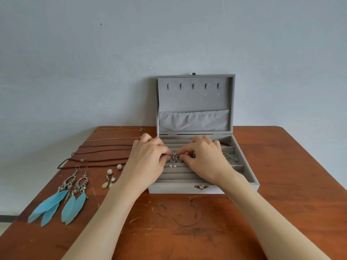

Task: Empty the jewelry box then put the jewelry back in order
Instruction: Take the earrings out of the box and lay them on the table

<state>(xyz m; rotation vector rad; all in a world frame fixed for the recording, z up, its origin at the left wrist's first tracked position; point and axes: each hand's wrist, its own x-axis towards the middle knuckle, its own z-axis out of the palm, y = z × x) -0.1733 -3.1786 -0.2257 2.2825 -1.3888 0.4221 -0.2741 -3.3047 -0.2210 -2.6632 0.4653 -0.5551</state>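
Both hands are down in the open jewelry box [187,188], right over the padded ring rows, fingers curled in. The left hand [148,156] and the right hand [204,158] meet fingertip to fingertip on a small cluster of silver earrings [175,159] sitting in the rows between them; each hand seems to pinch at it, though the fingers hide exactly how. Just below that cluster, nearer the wrists, two tiny studs [172,166] lie in a row. Past the right hand, the side compartments hold a thin chain [231,156] and some dark beads [224,143]. The lid [195,102] stands upright beyond both hands, its pocket slack. Out on the wooden table [281,203], left of the left hand, lie a pair of blue feather earrings [60,201], two pearl earrings [114,169], a pair of pale drop earrings [108,182], and, farther back, several cord necklaces [97,156] stretched sideways.
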